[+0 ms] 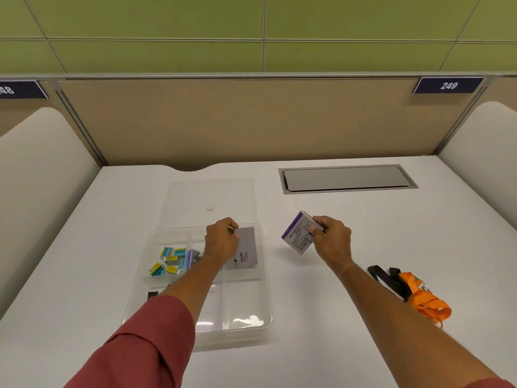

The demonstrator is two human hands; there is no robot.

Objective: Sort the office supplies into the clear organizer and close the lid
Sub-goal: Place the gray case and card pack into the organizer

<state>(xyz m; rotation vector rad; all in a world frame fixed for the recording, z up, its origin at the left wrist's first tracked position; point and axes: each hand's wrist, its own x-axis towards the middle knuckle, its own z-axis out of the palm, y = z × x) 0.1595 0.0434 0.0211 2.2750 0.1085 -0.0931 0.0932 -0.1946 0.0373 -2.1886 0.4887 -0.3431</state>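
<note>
Clear organizer point(267, 278) near the worktop's point(335, 345) front edge, lid point(237, 191) open flat behind it, small blue packets point(169, 260) in a left compartment. Left hand point(221, 242) pinching a grey card point(247, 247) over a far compartment. Right hand point(333, 238) pinching a purple-and-white box point(298, 233) just right of the organizer, above the worktop; orange strap point(422, 296) towards the right edge.
</note>
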